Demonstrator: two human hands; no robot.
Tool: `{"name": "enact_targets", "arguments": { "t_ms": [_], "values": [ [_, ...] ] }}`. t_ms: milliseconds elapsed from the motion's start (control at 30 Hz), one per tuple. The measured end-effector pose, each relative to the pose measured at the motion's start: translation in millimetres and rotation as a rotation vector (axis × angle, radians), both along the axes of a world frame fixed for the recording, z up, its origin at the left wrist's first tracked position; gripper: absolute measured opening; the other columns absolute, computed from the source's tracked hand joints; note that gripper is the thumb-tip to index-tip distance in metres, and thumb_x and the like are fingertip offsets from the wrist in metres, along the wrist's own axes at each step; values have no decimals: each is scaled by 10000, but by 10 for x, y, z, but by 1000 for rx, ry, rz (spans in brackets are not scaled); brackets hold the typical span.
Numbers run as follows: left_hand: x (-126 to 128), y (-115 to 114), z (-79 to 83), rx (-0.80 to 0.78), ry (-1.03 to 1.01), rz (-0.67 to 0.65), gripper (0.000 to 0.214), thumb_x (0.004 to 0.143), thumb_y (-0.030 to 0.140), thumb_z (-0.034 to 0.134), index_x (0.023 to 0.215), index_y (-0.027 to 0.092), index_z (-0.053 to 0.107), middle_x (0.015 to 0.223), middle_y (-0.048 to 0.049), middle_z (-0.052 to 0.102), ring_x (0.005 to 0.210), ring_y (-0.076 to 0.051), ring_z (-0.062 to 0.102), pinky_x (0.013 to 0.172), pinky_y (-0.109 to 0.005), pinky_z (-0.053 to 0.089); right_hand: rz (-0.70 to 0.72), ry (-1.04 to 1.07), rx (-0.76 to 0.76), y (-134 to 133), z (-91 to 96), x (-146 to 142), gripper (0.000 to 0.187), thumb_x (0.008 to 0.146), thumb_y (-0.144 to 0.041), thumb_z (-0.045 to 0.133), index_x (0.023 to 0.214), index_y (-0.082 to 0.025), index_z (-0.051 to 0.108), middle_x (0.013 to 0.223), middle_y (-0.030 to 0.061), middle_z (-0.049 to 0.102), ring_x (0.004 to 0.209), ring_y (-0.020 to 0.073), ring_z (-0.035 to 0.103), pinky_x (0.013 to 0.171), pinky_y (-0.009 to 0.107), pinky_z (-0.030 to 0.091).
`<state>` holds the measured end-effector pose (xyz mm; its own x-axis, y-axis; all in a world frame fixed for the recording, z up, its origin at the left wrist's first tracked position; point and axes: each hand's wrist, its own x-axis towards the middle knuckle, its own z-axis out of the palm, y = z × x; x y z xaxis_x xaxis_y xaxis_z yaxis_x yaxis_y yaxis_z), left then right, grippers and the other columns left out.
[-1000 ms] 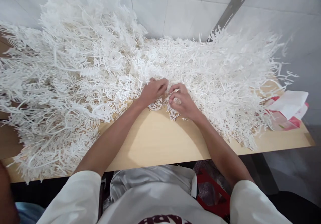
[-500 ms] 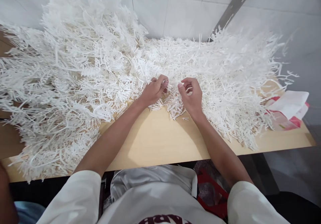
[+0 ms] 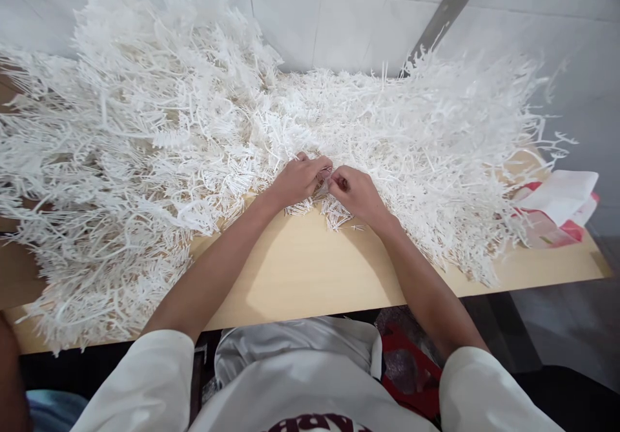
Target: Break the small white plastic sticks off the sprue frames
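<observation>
Fingertip to fingertip, my hands meet over the front of a heap of white branched plastic pieces (image 3: 310,112). My left hand (image 3: 301,180) is closed in a pinch, with a bit of thin white plastic showing at its fingertips. Close against it on the right, my right hand (image 3: 357,192) curls its thumb and fingers together; what lies between them is too small to make out. Just below the hands, short white plastic sticks (image 3: 336,214) lie in a loose little pile on the wooden table (image 3: 300,270).
A taller mound of white plastic sprigs (image 3: 145,115) rises at left, another mound (image 3: 460,135) at right. A white and red plastic bag (image 3: 557,209) lies at the right end. Behind stands a tiled wall (image 3: 353,25). Another person's arm (image 3: 12,374) shows at lower left.
My right hand has moved left and slightly down, closing its fingers beside my left hand. My left hand has turned a little and shifted right, so the gap between them is gone.
</observation>
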<state>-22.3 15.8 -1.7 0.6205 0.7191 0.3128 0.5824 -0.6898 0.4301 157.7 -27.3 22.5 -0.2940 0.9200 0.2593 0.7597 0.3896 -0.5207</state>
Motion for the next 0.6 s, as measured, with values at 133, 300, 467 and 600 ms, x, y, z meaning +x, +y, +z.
{"name": "enact_targets", "arguments": {
  "t_ms": [133,300,467,600],
  "values": [
    [9,-13,18,-56,-27,32,235,950,248,322,1073,214,519,909,-41,688,771,-210,566,825,-367,432,49,38,-2,-38,14,-20,161,780,-166,506,657,-219,416,618,-43,466,564,109,393,585,277,321],
    [-33,14,77,-248,-253,114,330,1017,444,250,1066,217,484,762,-1,666,743,-156,621,789,-316,453,485,135,46,-296,125,-187,149,811,-160,510,680,-220,473,615,-51,519,571,96,439,659,281,389],
    [-64,15,90,-234,-284,115,362,1014,492,253,1057,219,486,748,9,669,747,-144,616,860,-328,442,340,168,266,-370,114,-254,305,876,-227,505,611,-227,355,539,-53,403,525,101,371,629,298,366],
    [-62,2,72,-220,-252,90,428,1005,537,215,1036,220,501,772,-3,664,759,-154,607,867,-333,436,-20,179,262,-157,1,-90,277,893,-404,561,698,-231,467,619,-29,477,589,124,456,635,303,385]
  ]
}}
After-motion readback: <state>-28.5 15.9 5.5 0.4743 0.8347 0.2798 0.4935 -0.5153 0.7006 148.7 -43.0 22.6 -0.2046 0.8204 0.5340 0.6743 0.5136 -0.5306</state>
